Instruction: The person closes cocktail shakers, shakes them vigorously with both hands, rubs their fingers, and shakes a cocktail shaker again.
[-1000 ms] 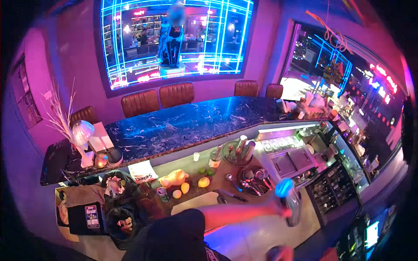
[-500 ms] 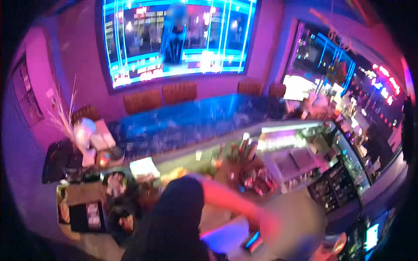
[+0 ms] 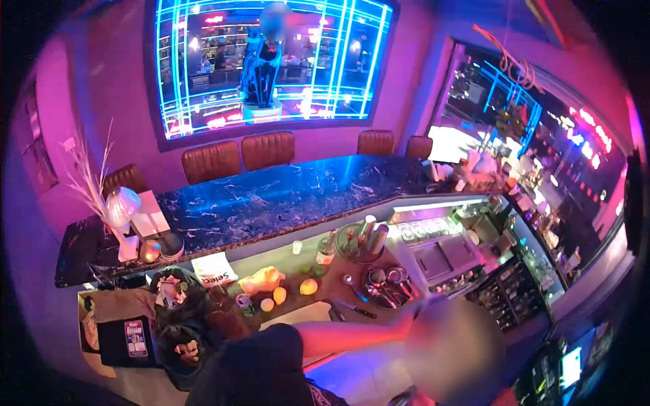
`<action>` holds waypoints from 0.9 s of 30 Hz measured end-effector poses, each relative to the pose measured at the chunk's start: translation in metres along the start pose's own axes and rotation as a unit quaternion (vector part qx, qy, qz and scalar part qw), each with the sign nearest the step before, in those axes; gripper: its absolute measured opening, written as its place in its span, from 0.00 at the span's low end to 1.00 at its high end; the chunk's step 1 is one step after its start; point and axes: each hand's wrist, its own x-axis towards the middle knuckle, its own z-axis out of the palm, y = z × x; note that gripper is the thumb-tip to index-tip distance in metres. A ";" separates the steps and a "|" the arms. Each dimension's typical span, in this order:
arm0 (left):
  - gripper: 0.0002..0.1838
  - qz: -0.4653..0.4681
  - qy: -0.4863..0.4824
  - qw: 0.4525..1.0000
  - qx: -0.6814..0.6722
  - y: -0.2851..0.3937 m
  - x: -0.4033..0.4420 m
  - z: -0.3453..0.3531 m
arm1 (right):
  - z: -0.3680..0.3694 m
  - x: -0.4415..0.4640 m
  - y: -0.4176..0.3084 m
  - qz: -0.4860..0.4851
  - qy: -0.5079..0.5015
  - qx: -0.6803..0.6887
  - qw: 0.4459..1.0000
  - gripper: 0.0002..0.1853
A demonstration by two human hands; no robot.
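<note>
A bare forearm (image 3: 359, 336) in a dark short sleeve (image 3: 261, 362), seemingly my left arm, reaches rightward across the lower view. A round blurred patch (image 3: 455, 352) covers its hand, so the fingers and anything in them are hidden. My right hand cannot be made out. Just beyond the forearm lie a dark-handled knife (image 3: 357, 309) and a pale cutting board (image 3: 301, 315). A round container of metal bar tools (image 3: 389, 287) stands near the wrist. Several lemons (image 3: 308, 286), limes (image 3: 311, 271) and a drink can (image 3: 244, 304) are on the work counter.
A dark marbled bar top (image 3: 271, 193) runs behind the work counter, with brown chairs (image 3: 211, 162) beyond. A round tray with shakers (image 3: 362, 242) and a steel ice-well lid (image 3: 443, 257) are to the right. Black bags (image 3: 179, 352) and a cardboard box (image 3: 95, 362) stand at left.
The view has shifted slightly and become sharper. The forearm has swung up at the wrist and lies more level; the knife and fruit now show clearly.
</note>
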 end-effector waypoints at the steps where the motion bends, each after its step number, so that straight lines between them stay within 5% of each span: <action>1: 0.19 -0.094 0.036 0.995 0.001 0.020 0.004 -0.008 | -0.002 0.003 0.009 0.023 0.009 -0.005 1.000 0.17; 2: 0.19 -0.036 -0.093 0.984 -0.146 0.035 -0.002 -0.013 | -0.013 0.010 0.030 0.103 0.045 0.001 0.994 0.18; 5: 0.23 0.382 -0.217 0.898 0.022 0.015 -0.016 -0.023 | -0.053 0.039 0.073 0.334 0.152 0.053 0.929 0.18; 6: 0.24 0.197 -0.275 0.938 -0.073 -0.025 -0.020 -0.021 | -0.057 0.034 0.064 0.333 0.163 0.047 0.928 0.18; 8: 0.25 0.008 -0.325 0.933 -0.158 -0.057 0.000 -0.012 | -0.019 0.003 0.028 0.175 0.107 0.004 0.979 0.18; 10: 0.32 -0.188 -0.040 0.965 -0.177 -0.050 0.017 -0.008 | -0.009 -0.019 0.024 -0.058 0.046 -0.088 0.993 0.18; 11: 0.32 -0.187 -0.047 0.966 -0.171 -0.046 0.016 -0.021 | -0.012 -0.018 0.047 -0.102 0.079 -0.153 0.980 0.18; 12: 0.31 -0.030 -0.154 0.968 -0.199 -0.005 0.013 -0.043 | -0.020 0.004 0.060 0.075 0.090 -0.075 0.990 0.21; 14: 0.24 0.240 -0.237 0.932 -0.135 0.019 -0.005 -0.043 | -0.056 0.049 0.109 0.411 0.099 0.079 0.903 0.27; 16: 0.18 0.427 -0.294 0.855 -0.028 -0.031 -0.024 -0.030 | -0.069 0.059 0.082 0.382 0.191 0.091 0.900 0.25; 18: 0.15 0.414 -0.303 0.858 0.011 -0.084 -0.026 -0.002 | -0.033 0.038 0.039 0.260 0.140 0.072 0.953 0.23; 19: 0.15 0.134 -0.180 0.973 -0.058 -0.087 -0.013 0.003 | -0.015 0.020 0.009 0.177 0.071 0.064 0.979 0.22; 20: 0.15 -0.037 -0.079 0.986 -0.145 -0.075 0.002 0.007 | -0.003 0.009 -0.021 0.112 -0.014 0.071 0.991 0.22; 21: 0.15 -0.119 -0.039 0.966 -0.225 -0.048 0.008 0.006 | 0.003 0.015 -0.029 0.128 -0.075 0.107 0.983 0.21; 22: 0.15 -0.107 -0.074 0.951 -0.280 -0.016 0.007 0.003 | -0.003 0.020 -0.041 0.198 -0.166 0.172 0.951 0.20; 23: 0.16 -0.030 -0.143 0.946 -0.290 0.013 0.002 -0.002 | -0.018 0.024 0.005 0.221 -0.046 0.113 0.968 0.20; 25: 0.16 0.325 -0.266 0.898 -0.129 0.023 -0.014 -0.006 | -0.064 0.045 0.064 0.344 0.131 0.089 0.926 0.19; 27: 0.17 0.445 -0.361 0.818 -0.039 -0.072 -0.024 0.014 | -0.088 0.045 0.062 0.358 0.177 0.090 0.912 0.18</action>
